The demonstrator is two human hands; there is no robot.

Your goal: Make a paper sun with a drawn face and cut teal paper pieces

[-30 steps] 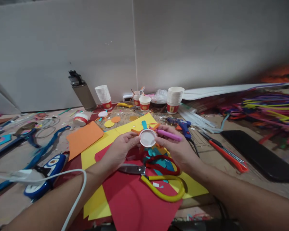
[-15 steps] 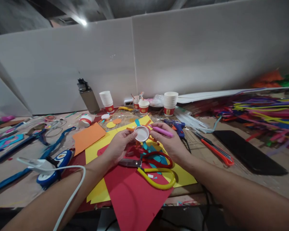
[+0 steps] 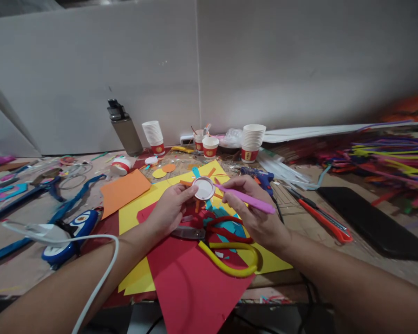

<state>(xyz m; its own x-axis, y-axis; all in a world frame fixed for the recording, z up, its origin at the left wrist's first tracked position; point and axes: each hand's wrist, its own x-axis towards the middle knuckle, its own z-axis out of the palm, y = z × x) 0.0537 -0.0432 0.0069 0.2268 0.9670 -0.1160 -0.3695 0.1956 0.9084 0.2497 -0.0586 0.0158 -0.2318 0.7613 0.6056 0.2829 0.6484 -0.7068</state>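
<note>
In the head view, your left hand (image 3: 170, 208) grips the white round piece (image 3: 204, 189); your right hand (image 3: 256, 211) grips the pink pen (image 3: 247, 198).

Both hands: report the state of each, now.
Left hand: closed, holding the white round piece by its edge.
Right hand: closed on the pink pen-shaped tool.

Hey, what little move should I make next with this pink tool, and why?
I'd probably ease the pink tool's tip onto the rim of the white round piece. Your right hand already aims it at the rim's right side, and your left hand grips the opposite edge, which should steady it. Whether the tip already touches, I can't tell.
</note>
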